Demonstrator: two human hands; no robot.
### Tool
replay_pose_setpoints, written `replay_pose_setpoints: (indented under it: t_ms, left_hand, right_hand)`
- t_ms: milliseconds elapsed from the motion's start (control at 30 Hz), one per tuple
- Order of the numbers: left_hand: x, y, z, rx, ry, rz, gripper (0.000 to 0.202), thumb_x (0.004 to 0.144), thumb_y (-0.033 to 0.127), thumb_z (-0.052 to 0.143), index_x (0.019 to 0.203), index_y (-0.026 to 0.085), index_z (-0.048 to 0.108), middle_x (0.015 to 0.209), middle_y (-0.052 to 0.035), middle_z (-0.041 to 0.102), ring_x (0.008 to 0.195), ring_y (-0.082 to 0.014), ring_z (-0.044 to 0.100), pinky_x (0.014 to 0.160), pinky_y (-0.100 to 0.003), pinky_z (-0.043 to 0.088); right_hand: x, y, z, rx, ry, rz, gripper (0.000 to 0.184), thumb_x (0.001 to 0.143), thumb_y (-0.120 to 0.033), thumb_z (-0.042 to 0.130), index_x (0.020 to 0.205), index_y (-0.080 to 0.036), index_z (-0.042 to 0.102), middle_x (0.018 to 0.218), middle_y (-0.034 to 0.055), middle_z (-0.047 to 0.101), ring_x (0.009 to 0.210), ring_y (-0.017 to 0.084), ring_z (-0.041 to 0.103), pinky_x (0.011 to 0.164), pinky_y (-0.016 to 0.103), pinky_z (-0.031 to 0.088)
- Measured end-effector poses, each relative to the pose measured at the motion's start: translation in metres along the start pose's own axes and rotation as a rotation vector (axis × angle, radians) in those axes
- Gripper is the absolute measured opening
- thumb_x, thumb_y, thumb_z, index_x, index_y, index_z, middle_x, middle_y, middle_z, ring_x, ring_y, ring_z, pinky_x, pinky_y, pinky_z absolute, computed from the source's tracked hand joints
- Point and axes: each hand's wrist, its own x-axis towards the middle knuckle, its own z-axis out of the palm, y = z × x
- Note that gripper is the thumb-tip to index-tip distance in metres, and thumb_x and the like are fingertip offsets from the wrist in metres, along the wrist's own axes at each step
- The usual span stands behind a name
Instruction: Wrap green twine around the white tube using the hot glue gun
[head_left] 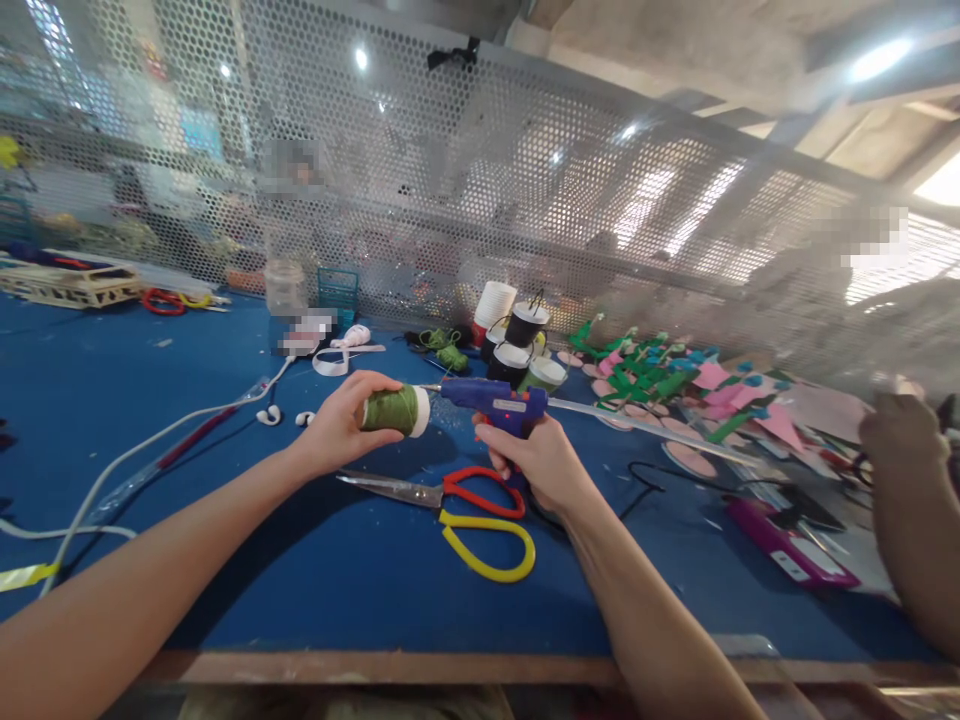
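My left hand [343, 424] grips a spool of green thread [393, 411] on its side, its white end facing right. In my right hand [536, 455] is a blue glue gun [491, 397], its nozzle pointing left close to the spool's upper rim. Whether the nozzle touches the spool I cannot tell. A long clear glue stick [637, 422] runs out of the back of the gun. Below both hands, scissors [442, 494] with one red and one yellow handle loop lie on the blue table, blades to the left.
Behind my hands stand several thread spools [511, 358] and loose green yarn [446, 350]. Felt pieces [667, 380] crowd the right side, near a purple box [787, 545] and another person's arm [911, 500]. A white cable [172, 412] and earphones [268, 414] lie left. A perforated metal screen [420, 190] borders the back.
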Motion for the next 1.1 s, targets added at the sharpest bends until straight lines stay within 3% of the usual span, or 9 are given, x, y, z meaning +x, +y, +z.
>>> replay_pose_setpoints:
  t_ms: [133,233,467,600,700,767,833,933,1100]
  left_hand:
    - [-0.002,0.005,0.000,0.086,-0.058,0.052,0.043,0.069,0.016,0.067,0.109,0.019,0.050,0.111,-0.0098,0.049,0.107,-0.0233,0.050,0.092,-0.042,0.043]
    - [-0.003,0.007,0.000,0.141,-0.071,0.078,0.042,0.071,0.017,0.066,0.109,0.018,0.049,0.114,-0.0112,0.048,0.109,-0.0247,0.049,0.093,-0.043,0.042]
    - [-0.003,0.011,-0.001,0.164,-0.033,0.156,0.039,0.074,0.019,0.064,0.110,0.019,0.048,0.114,-0.0116,0.048,0.109,-0.0252,0.049,0.093,-0.044,0.044]
    - [-0.003,0.014,0.000,0.147,-0.033,0.164,0.040,0.074,0.019,0.064,0.111,0.020,0.048,0.114,-0.0109,0.048,0.108,-0.0246,0.049,0.092,-0.045,0.044]
    - [-0.004,0.017,0.001,0.130,-0.040,0.156,0.041,0.074,0.019,0.064,0.111,0.021,0.047,0.114,-0.0100,0.048,0.108,-0.0244,0.050,0.092,-0.046,0.044]
    - [-0.004,0.019,0.003,0.126,-0.065,0.188,0.041,0.074,0.018,0.064,0.112,0.022,0.046,0.115,-0.0103,0.047,0.108,-0.0248,0.049,0.092,-0.046,0.044]
    - [-0.005,0.022,0.005,0.121,-0.109,0.244,0.041,0.075,0.017,0.063,0.112,0.022,0.046,0.116,-0.0111,0.046,0.109,-0.0252,0.048,0.092,-0.045,0.044]
    - [-0.007,0.028,0.007,0.094,-0.183,0.300,0.043,0.075,0.015,0.062,0.114,0.022,0.045,0.116,-0.0118,0.045,0.111,-0.0255,0.047,0.092,-0.043,0.044]
    - [-0.008,0.034,0.009,0.027,-0.251,0.250,0.042,0.075,0.020,0.063,0.114,0.024,0.046,0.117,-0.0112,0.044,0.112,-0.0258,0.046,0.095,-0.043,0.043]
  right_hand:
    - [0.017,0.012,-0.006,0.005,0.150,-0.008,0.029,0.057,-0.039,0.070,0.060,-0.017,0.052,0.050,-0.0028,0.054,0.044,0.008,0.046,0.044,0.022,0.037]
    - [0.032,0.023,-0.012,-0.220,0.248,0.099,0.028,0.068,-0.042,0.061,0.060,-0.018,0.050,0.050,-0.0017,0.054,0.042,0.010,0.048,0.043,0.023,0.038]
    - [0.054,0.046,-0.024,-0.544,0.203,0.225,0.034,0.073,-0.037,0.057,0.047,-0.021,0.043,0.035,-0.0011,0.047,0.035,0.015,0.049,0.040,0.024,0.035]
    - [0.055,0.047,-0.025,-0.671,0.254,0.170,0.028,0.067,-0.028,0.064,0.046,-0.020,0.046,0.055,0.0063,0.060,0.067,0.024,0.062,0.059,0.030,0.043]
    - [0.049,0.034,-0.017,-0.691,0.283,0.044,0.011,0.072,-0.027,0.059,0.066,-0.017,0.061,0.088,0.0112,0.066,0.095,0.025,0.058,0.078,0.032,0.041]
    - [0.043,0.022,-0.007,-0.591,0.199,-0.096,0.025,0.080,-0.035,0.049,0.079,-0.016,0.065,0.094,0.0104,0.066,0.094,0.021,0.058,0.082,0.031,0.041]
    - [0.038,0.013,0.003,-0.402,-0.029,-0.176,0.045,0.086,-0.046,0.035,0.084,-0.014,0.067,0.093,0.0101,0.067,0.088,0.020,0.059,0.080,0.031,0.042]
    - [0.032,0.005,0.016,-0.176,-0.271,-0.119,0.062,0.082,-0.062,0.029,0.082,-0.015,0.069,0.092,0.0090,0.068,0.094,0.021,0.058,0.085,0.033,0.041]
    - [0.028,0.003,0.021,0.275,-0.434,0.088,0.046,0.065,-0.060,0.060,0.086,-0.019,0.069,0.087,0.0048,0.068,0.085,0.018,0.060,0.078,0.032,0.045]
